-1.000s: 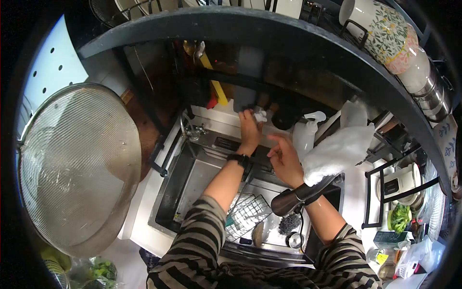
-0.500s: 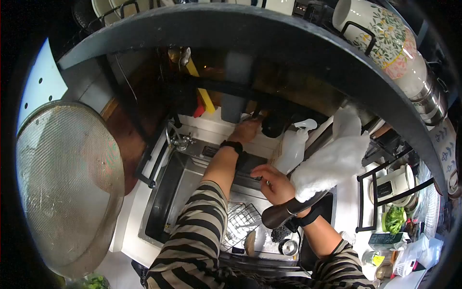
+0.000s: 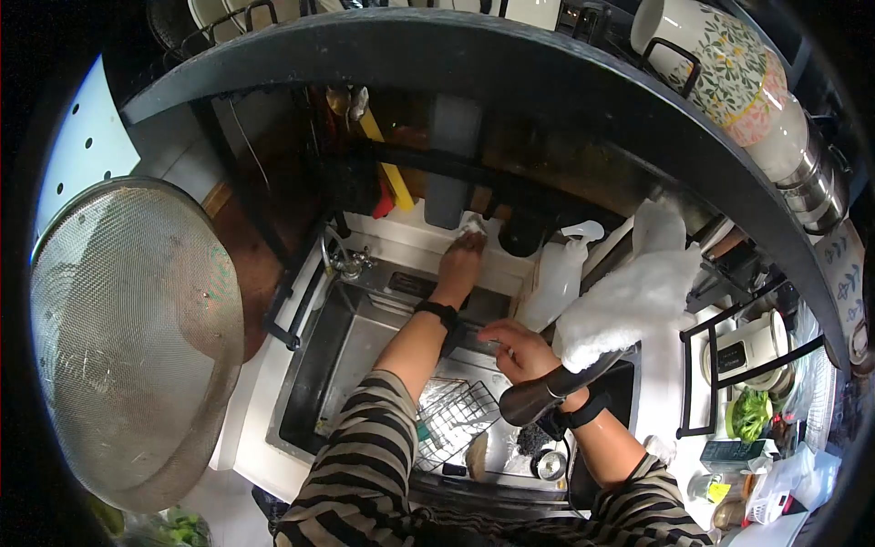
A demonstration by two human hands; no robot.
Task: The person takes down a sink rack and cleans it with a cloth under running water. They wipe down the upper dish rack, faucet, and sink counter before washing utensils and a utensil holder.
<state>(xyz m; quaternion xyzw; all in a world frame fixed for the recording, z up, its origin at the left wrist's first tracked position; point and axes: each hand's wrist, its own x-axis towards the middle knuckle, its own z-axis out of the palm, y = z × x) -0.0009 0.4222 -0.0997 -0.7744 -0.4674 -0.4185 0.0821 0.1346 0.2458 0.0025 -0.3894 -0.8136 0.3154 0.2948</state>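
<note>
My left hand (image 3: 462, 264) reaches over the sink to the pale ledge behind it. Its fingers press a white crumpled wad (image 3: 472, 224), cloth or paper, against that ledge; most of the wad is under the fingers. Over the sink's right part, my right hand (image 3: 523, 354) is held with fingers loosely stretched and nothing visible in it. A dark handle (image 3: 530, 398) passes in front of my right wrist. White spray bottle (image 3: 558, 278) stands just beyond that hand. Below both arms is the steel sink (image 3: 342, 351), with a wire rack (image 3: 460, 415) in it.
A black shelf beam (image 3: 437, 55) arches across the top. The large mesh strainer (image 3: 137, 337) hangs at the left. The faucet (image 3: 351, 263) stands at the sink's back left. A white fluffy duster-like thing (image 3: 620, 305) juts in at the right, near a floral jar (image 3: 720, 64).
My left hand has shifted slightly along the back ledge, and the white wad now shows at its fingertips. My right hand has barely moved. The whole view has shifted a little.
</note>
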